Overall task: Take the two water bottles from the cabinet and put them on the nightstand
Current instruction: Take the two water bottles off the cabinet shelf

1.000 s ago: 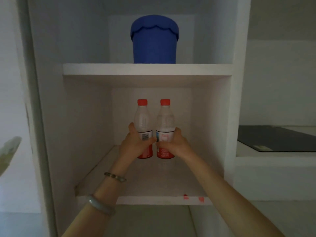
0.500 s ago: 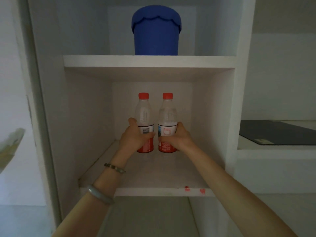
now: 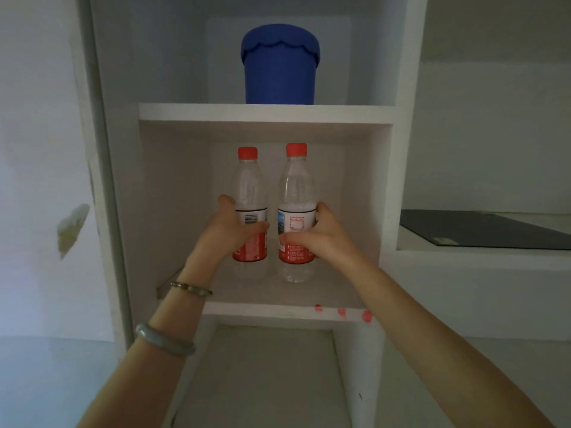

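Observation:
Two clear water bottles with red caps and red-and-white labels stand upright side by side in the middle compartment of a white cabinet. My left hand is wrapped around the label of the left bottle. My right hand grips the label of the right bottle. The bottoms of both bottles show near the shelf board, and I cannot tell whether they touch it. The nightstand is not in view.
A blue bucket stands on the shelf above the bottles. To the right, a dark flat panel lies on a white ledge. The cabinet's left side wall and an open lower compartment frame my arms.
Both bottles now appear higher and nearer in my grip, with their clear bottoms showing below the labels. The camera has moved closer to the cabinet.

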`<action>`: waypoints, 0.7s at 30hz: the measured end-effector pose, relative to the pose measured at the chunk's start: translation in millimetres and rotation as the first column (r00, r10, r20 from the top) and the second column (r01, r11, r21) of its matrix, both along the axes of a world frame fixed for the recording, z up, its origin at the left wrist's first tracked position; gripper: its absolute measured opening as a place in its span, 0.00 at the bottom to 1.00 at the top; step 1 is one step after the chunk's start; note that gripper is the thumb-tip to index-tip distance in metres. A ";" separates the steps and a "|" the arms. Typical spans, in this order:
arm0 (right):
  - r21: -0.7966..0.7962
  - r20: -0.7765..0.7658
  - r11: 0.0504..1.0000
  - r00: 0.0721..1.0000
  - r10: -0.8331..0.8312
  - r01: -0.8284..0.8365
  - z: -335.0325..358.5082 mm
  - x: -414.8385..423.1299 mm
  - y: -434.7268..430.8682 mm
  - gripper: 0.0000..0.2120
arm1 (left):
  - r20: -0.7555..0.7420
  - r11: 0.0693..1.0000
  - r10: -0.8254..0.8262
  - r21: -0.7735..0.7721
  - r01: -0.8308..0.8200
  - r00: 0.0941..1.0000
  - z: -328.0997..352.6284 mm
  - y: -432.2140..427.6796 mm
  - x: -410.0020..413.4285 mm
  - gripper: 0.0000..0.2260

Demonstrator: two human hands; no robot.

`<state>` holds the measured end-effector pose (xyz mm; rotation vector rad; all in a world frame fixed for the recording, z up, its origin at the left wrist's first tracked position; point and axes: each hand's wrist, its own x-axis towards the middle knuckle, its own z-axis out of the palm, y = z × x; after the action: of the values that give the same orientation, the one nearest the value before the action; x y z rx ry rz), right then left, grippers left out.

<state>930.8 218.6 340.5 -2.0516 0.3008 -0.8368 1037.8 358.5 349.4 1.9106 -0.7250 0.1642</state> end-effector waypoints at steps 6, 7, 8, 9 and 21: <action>-0.006 -0.018 0.998 0.997 0.070 -0.070 -5.9 -43.0 17.7 0.30 | 0.050 0.995 0.098 0.031 -0.099 0.994 -3.3 31.8 -60.4 0.29; -0.006 -0.015 0.997 0.997 0.077 -0.077 -7.0 -51.5 21.5 0.30 | 0.042 0.993 0.107 0.043 -0.109 0.993 -3.7 37.2 -71.6 0.30; -0.005 -0.011 0.996 0.996 0.085 -0.085 -8.4 -60.7 25.2 0.29 | 0.033 0.992 0.113 0.051 -0.115 0.993 -4.6 42.8 -82.8 0.31; -0.002 -0.005 0.995 0.995 0.096 -0.096 -9.7 -70.4 28.9 0.29 | 0.028 0.991 0.118 0.059 -0.120 0.993 -5.5 48.5 -94.5 0.32; 0.042 0.001 0.958 0.959 0.283 -0.282 -26.0 -159.5 88.3 0.30 | 0.074 0.953 0.278 0.105 -0.285 0.958 -20.2 118.4 -216.3 0.32</action>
<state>771.3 306.9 314.5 -1.9982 0.0247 -0.6435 821.5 477.0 329.2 2.1219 -0.5051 0.3651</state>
